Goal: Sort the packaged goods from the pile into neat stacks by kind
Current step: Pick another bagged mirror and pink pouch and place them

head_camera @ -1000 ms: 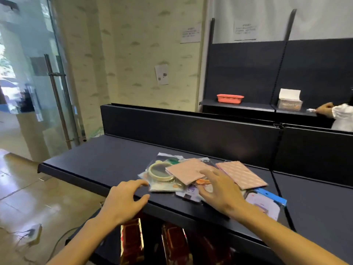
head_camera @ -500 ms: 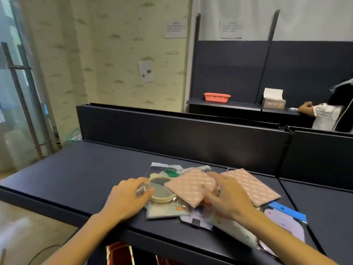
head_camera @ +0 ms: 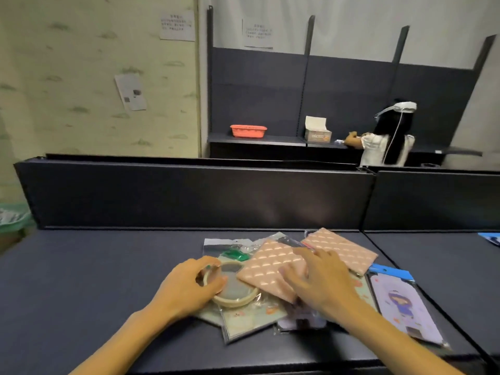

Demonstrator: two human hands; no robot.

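Note:
A pile of packaged goods lies on the dark shelf top (head_camera: 108, 280). My left hand (head_camera: 186, 286) grips the cream ring-shaped pack (head_camera: 235, 289), thumb on its near rim and fingers curled over its far edge. My right hand (head_camera: 322, 280) rests with spread fingers on the nearer pink quilted pack (head_camera: 267, 265). A second pink quilted pack (head_camera: 343, 250) lies behind it to the right. A clear bag with a green item (head_camera: 232, 251) sits at the back. Pale flat packs (head_camera: 243, 320) lie underneath. A lilac cartoon pack with a blue header (head_camera: 400, 304) lies at the right.
A dark upright panel (head_camera: 203, 196) backs the shelf. A seam (head_camera: 405, 269) divides it from the adjoining shelf on the right, where a blue item (head_camera: 491, 238) shows at the edge. Far behind, a person (head_camera: 387, 139) stands by an orange basket (head_camera: 248, 130) and a carton (head_camera: 317, 132).
My view has moved closer and turned right. My left hand has moved from the shelf edge onto the ring pack and closed round it. My right hand stays on the pink pack.

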